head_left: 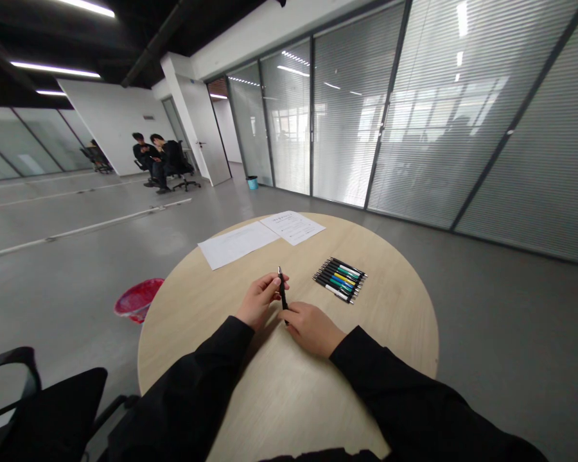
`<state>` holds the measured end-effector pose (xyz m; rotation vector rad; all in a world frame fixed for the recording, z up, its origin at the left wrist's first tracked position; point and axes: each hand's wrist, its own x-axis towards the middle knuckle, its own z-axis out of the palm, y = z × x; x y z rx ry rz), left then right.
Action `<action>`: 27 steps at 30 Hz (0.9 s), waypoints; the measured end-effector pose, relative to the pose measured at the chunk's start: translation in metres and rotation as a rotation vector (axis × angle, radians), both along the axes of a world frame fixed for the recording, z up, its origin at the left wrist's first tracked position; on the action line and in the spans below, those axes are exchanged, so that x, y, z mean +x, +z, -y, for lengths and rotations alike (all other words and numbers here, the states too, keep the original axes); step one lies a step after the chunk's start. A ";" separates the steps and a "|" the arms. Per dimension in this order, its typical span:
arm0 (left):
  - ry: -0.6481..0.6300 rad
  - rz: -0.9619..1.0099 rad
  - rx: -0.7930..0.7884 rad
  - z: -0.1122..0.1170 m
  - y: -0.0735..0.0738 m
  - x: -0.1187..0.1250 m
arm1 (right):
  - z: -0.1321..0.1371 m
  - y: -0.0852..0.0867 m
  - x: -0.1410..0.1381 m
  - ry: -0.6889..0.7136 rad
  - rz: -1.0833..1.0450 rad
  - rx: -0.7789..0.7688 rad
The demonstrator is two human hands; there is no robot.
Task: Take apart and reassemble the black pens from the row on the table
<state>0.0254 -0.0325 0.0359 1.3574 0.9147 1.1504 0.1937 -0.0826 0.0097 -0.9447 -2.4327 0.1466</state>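
Observation:
Between my two hands a black pen [282, 293] is held nearly upright, its silvery tip pointing up and away from me. My left hand [260, 299] pinches the pen's upper part between thumb and fingers. Lower down, the fingers of my right hand [313, 327] close around the bottom end of the same pen, partly hiding it. To the right of my hands, a row of several pens [340, 280] lies side by side on the round wooden table [187, 321]. Their barrels are mostly black, with white, green, blue and yellow parts.
Two sheets of paper, one blank-looking [238, 244] and one printed [293, 227], lie at the table's far side. A red basin [139, 298] stands on the floor to the left, near a black chair [52, 410]. Two people [158, 157] sit far off. A blue bin [252, 183] stands by the glass wall.

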 end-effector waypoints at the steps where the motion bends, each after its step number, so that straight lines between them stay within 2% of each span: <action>1: -0.004 -0.004 0.001 0.000 0.000 0.000 | 0.000 -0.001 0.000 0.010 -0.006 0.002; 27: -0.032 -0.034 0.001 -0.006 -0.008 -0.004 | 0.000 -0.001 0.000 0.030 -0.031 -0.012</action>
